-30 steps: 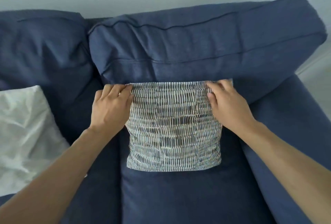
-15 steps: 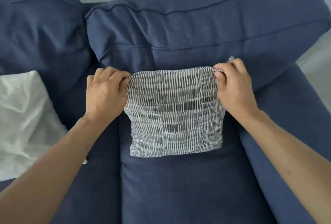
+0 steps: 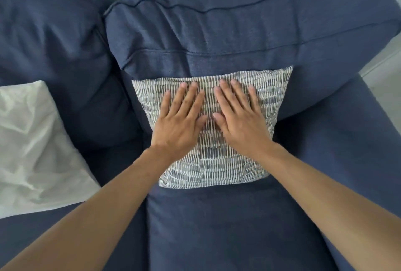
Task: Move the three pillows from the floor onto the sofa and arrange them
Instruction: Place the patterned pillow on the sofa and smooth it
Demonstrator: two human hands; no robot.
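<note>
Both hands flat, patterned pillow, sofa

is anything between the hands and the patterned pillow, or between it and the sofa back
Nothing visible. The left hand and right hand lie flat and open directly on the patterned pillow, which leans straight against the sofa's back cushion. The white pillow sits apart to the left.

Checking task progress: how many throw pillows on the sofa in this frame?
2. Patterned pillow leans on the right back cushion under both hands; white pillow sits at left, partly cropped. A third may be out of frame.
</note>
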